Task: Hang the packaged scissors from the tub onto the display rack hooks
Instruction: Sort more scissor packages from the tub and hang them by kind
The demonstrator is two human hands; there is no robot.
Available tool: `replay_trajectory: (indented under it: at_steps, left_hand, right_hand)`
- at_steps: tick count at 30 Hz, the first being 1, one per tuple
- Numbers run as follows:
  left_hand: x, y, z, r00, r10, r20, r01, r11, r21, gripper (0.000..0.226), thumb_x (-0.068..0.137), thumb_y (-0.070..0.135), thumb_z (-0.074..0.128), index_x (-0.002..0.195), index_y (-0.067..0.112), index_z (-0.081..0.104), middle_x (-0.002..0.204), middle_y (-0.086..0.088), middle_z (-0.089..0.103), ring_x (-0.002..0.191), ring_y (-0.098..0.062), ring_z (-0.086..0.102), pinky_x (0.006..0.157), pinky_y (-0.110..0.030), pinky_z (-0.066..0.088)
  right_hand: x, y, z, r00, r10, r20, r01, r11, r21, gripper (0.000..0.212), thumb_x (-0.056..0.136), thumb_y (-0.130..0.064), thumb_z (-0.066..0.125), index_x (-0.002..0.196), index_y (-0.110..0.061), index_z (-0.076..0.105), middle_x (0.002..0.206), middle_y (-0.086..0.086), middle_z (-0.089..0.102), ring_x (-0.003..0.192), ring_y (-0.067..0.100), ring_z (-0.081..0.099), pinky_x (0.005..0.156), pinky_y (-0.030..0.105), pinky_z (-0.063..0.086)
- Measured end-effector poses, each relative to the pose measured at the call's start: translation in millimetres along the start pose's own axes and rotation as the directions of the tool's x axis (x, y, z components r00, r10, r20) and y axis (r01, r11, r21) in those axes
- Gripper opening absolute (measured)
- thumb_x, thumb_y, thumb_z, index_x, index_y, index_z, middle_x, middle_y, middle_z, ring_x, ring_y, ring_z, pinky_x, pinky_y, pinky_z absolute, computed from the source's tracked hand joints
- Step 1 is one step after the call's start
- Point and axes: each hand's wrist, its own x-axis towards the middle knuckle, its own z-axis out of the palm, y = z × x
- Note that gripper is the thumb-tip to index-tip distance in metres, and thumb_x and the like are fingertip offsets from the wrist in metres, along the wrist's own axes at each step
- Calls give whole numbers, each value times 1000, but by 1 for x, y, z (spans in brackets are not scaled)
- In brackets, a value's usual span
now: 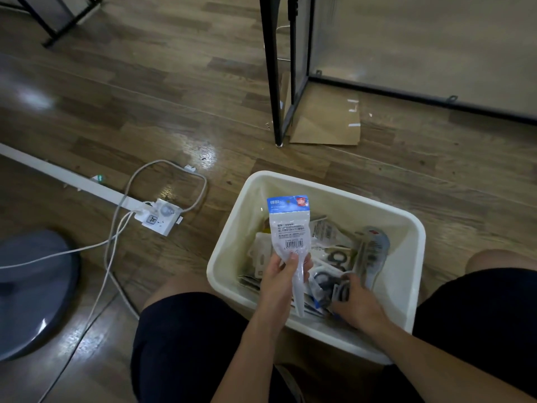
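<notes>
A white plastic tub [232, 228] stands on the floor between my knees, holding several packaged scissors [334, 257]. My left hand [280, 282] grips one white package with a blue header card [287, 225], held upright above the tub's left side, barcode side towards me. My right hand [356, 303] is down inside the tub, fingers curled on a package with dark scissor handles [322, 282]. The black frame of the display rack [276, 82] rises beyond the tub; its hooks are out of view.
A white power strip [159, 218] with cables lies on the wooden floor to the left. A grey round base [32, 292] sits at the far left. A flat piece of cardboard [325, 123] lies under the rack. My knees flank the tub.
</notes>
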Motion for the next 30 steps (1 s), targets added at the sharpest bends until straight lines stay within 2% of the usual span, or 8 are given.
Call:
replay_trajectory:
  at_steps: [5,7,9,15,18,21,26,30]
  left_hand:
    - [1,0,2,999,-51,-3,51,999,-12,38,108,19,60,146,23,58,123,-4,78,112,-23,77,85,-30,61]
    - [2,1,2,998,-67,-16,66,997,-44,41,108,20,61,149,22,56,128,-6,76,113,-23,76,84,-29,61]
    - [1,3,1,997,-77,-18,76,995,-67,44,107,21,61,150,23,54,135,-7,72,117,-24,74,84,-30,59]
    - [4,6,5,990,-112,-87,113,994,3,42,105,29,65,146,24,58,130,-4,72,118,-21,70,84,-34,56]
    - [3,6,8,992,-98,-84,99,995,5,51,95,45,72,141,27,61,132,-5,72,120,-24,69,87,-37,57]
    - [2,8,11,998,-58,-12,58,998,3,69,81,61,75,139,24,65,126,-8,77,116,-30,75,97,-49,61]
    - [2,10,8,990,-98,97,108,989,-97,51,97,46,61,139,17,62,120,-17,78,99,-29,79,76,-42,66]
    - [3,3,4,985,-167,50,164,985,59,44,99,14,71,142,17,60,119,-15,78,100,-32,79,78,-47,66]
  right_hand:
    - [0,1,3,994,112,-7,-110,988,111,56,76,-49,86,109,-21,52,99,1,68,85,18,66,68,28,51]
    - [-4,-1,1,993,100,-59,-99,995,34,32,88,-35,78,92,-19,51,83,1,65,73,15,62,56,24,43]
    - [-5,1,1,990,63,-123,-66,998,-23,23,94,-20,68,85,-19,47,86,5,64,78,21,62,62,29,47]
    - [-28,-21,-33,962,0,-272,97,934,344,22,99,-18,63,115,-26,51,108,-2,62,84,11,62,63,27,44]
    - [-40,-46,-50,956,-38,-289,218,754,620,25,99,-7,61,121,-17,56,107,-2,67,87,11,66,62,24,48]
    - [-47,-67,-51,970,-104,-218,233,638,734,28,95,8,55,113,-11,65,95,1,72,73,4,70,58,17,53]
    - [-47,-67,-25,971,-200,-131,236,720,653,30,93,0,67,105,-27,74,107,5,76,99,20,73,88,37,59]
    - [-45,-56,-25,975,-203,-92,210,698,684,19,95,-11,70,110,-20,78,105,0,78,98,20,75,88,38,62]
